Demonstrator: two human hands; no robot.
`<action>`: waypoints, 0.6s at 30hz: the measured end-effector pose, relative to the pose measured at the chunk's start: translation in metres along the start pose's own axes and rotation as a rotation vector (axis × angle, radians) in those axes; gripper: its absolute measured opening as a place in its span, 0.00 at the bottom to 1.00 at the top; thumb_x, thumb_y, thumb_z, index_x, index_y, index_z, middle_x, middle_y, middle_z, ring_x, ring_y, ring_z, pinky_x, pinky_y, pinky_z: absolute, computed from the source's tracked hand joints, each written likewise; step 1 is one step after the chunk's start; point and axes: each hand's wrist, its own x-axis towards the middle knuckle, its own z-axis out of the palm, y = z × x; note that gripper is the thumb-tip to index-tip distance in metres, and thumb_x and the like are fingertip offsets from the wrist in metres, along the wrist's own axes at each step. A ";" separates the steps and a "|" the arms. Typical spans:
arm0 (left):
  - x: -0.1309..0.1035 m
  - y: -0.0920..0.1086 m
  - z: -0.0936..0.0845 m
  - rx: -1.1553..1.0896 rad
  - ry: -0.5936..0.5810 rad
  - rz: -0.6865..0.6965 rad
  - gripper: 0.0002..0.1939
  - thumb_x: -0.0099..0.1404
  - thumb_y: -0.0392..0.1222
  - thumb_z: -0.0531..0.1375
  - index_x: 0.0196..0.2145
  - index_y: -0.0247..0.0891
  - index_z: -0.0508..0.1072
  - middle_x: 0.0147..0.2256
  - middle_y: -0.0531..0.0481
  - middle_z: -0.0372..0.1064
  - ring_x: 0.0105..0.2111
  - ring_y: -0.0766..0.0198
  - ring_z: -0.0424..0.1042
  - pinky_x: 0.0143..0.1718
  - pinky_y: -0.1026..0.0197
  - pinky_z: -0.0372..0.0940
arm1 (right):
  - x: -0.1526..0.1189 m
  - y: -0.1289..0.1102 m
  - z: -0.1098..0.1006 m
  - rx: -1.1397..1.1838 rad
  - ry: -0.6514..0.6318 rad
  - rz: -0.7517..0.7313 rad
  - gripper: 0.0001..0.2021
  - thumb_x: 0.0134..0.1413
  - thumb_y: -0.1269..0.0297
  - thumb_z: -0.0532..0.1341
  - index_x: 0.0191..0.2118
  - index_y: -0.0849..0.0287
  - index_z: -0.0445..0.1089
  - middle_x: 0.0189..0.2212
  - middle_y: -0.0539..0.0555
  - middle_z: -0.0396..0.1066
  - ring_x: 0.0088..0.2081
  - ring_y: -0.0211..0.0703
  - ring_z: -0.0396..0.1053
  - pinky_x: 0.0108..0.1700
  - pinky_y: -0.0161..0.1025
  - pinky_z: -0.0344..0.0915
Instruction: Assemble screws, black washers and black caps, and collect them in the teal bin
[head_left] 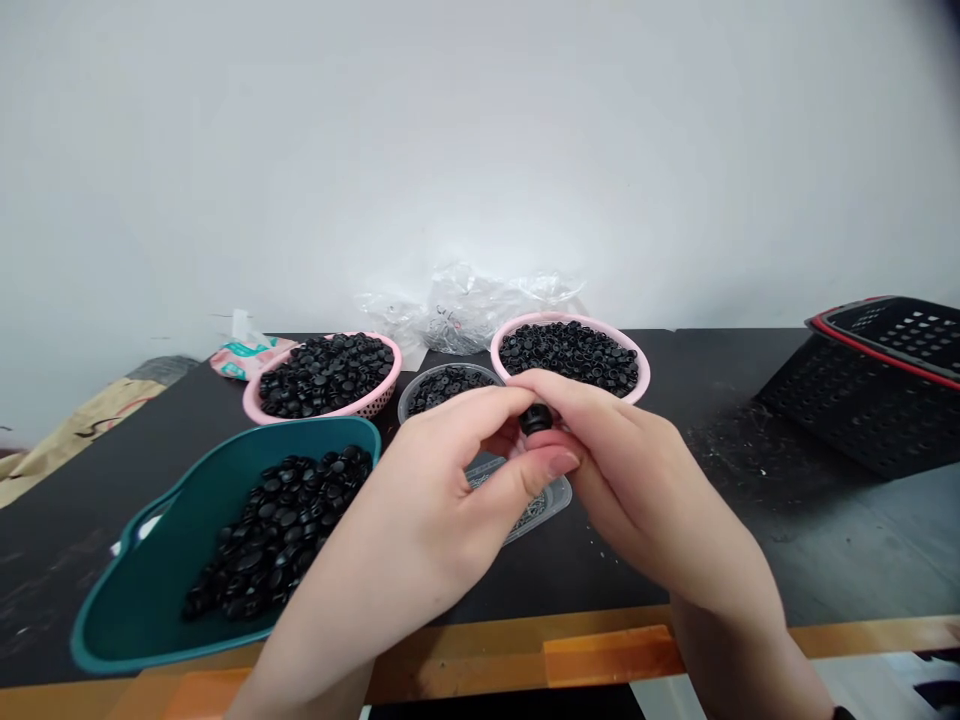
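Both hands meet above the middle of the table. My left hand [457,490] and my right hand [630,470] are closed around one small round black part [535,419], which shows between their fingertips. Below them, partly hidden by my hands, sits a clear plastic tray [559,497] with small metal pieces. Behind my left hand is a clear round bowl [403,408] of small black parts. To the left, a green basin [172,530] holds many shiny black round parts.
Two pink baskets, one at the back left [253,408] and one at the back right [643,375], hold black parts. Crumpled clear plastic bags [465,305] lie against the wall. A black perforated basket [862,400] with a red rim stands at the right. Orange tape [607,655] covers the front edge.
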 end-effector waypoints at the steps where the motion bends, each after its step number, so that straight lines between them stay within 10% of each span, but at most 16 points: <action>1: -0.001 0.002 -0.001 -0.010 -0.004 0.001 0.06 0.72 0.42 0.62 0.34 0.44 0.75 0.33 0.56 0.76 0.32 0.65 0.75 0.28 0.68 0.70 | -0.001 -0.001 0.001 -0.019 0.008 -0.009 0.21 0.67 0.76 0.54 0.62 0.58 0.65 0.53 0.58 0.78 0.50 0.47 0.78 0.52 0.41 0.75; 18: 0.000 0.008 -0.032 -0.010 -0.138 0.036 0.17 0.75 0.47 0.53 0.30 0.43 0.73 0.27 0.53 0.73 0.27 0.64 0.73 0.24 0.66 0.68 | 0.009 -0.004 0.015 0.175 0.064 -0.059 0.14 0.67 0.63 0.64 0.57 0.50 0.70 0.49 0.52 0.80 0.48 0.47 0.78 0.49 0.38 0.75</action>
